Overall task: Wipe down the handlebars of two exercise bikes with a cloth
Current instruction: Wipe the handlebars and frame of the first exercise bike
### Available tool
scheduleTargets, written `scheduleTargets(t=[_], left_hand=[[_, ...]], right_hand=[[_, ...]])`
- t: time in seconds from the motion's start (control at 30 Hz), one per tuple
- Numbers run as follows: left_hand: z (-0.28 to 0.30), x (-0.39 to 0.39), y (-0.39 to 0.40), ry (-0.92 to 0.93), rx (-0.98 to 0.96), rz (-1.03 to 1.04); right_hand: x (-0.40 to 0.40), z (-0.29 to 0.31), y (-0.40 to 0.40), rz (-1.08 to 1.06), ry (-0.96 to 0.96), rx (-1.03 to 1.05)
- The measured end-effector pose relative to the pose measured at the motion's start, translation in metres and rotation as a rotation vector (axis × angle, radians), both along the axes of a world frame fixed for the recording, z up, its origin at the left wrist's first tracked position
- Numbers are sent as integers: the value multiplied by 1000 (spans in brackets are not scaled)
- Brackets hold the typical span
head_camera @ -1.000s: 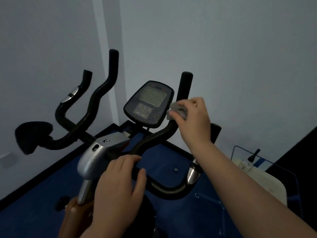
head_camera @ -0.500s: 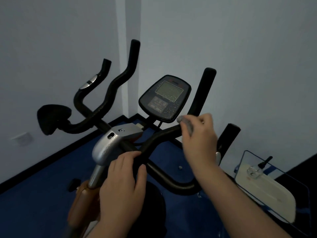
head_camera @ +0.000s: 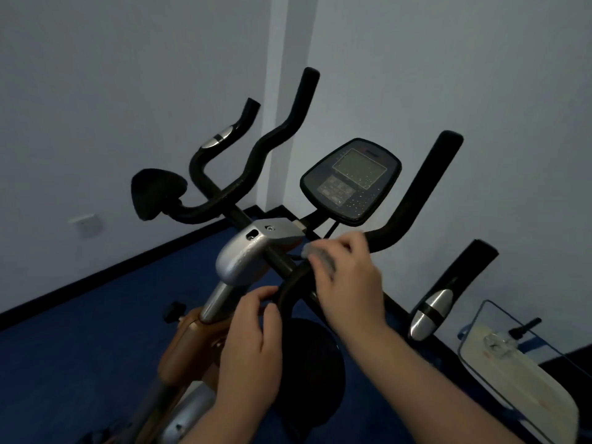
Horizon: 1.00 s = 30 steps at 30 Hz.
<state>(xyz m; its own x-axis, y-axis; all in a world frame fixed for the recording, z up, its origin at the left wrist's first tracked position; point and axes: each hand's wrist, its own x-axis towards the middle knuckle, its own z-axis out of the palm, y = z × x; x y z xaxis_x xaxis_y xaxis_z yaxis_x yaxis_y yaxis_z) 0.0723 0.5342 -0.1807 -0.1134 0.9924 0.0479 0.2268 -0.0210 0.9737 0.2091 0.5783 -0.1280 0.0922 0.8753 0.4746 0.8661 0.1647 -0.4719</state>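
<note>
Nearest me: my left hand (head_camera: 253, 328), fingers curled together round the lower bend of the black handlebar (head_camera: 413, 200), thumb on its near side.

Just beyond: my right hand (head_camera: 347, 283), fingers bunched close and curled over a small grey cloth (head_camera: 318, 256), pressing it onto the handlebar where the bar rises toward the right grip. I see only the cloth's left edge past my knuckles; the rest is under the hand.

Beside the cloth, left: silver stem clamp (head_camera: 246, 251) on a metal post, tan frame (head_camera: 189, 344) below it.

Under my arms: dark round flywheel cover (head_camera: 314, 357).

Right of my forearm: a lower black grip with a silver pulse sensor (head_camera: 431, 312).

Far right, on the floor: a pale container (head_camera: 512, 379) with a dark nozzle on top, partly blurred.

Behind the cloth: console (head_camera: 350, 181), tilted, grey screen speckled with droplets.

Further left: second bike's handlebars (head_camera: 256, 155), black, with a silver sensor, and a black pad.

Farthest: blue floor (head_camera: 80, 347), black skirting, pale walls meeting at a corner, a wall socket (head_camera: 86, 222) low on the left
</note>
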Motion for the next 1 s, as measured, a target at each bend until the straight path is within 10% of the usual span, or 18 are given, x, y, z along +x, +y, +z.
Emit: scheduleTargets(t=[0.1, 0.3, 0.5, 0.7, 0.9, 1.0], left_hand=[[-1, -2, -3, 5, -6, -31], [-4, -8, -9, 0, -8, -38], [1, -9, -6, -18, 26, -87], [0, -12, -9, -24, 32, -118], [1, -17, -7, -21, 43, -181], [5, -18, -3, 43, 97, -198]], right_hand=[[17, 12, 0, 150, 64, -82], [28, 22, 13, -239, 12, 101], [3, 9, -10, 239, 101, -244], [1, 22, 3, -69, -65, -46], [1, 7, -25, 395, 90, -387], [27, 21, -6, -9, 180, -18]])
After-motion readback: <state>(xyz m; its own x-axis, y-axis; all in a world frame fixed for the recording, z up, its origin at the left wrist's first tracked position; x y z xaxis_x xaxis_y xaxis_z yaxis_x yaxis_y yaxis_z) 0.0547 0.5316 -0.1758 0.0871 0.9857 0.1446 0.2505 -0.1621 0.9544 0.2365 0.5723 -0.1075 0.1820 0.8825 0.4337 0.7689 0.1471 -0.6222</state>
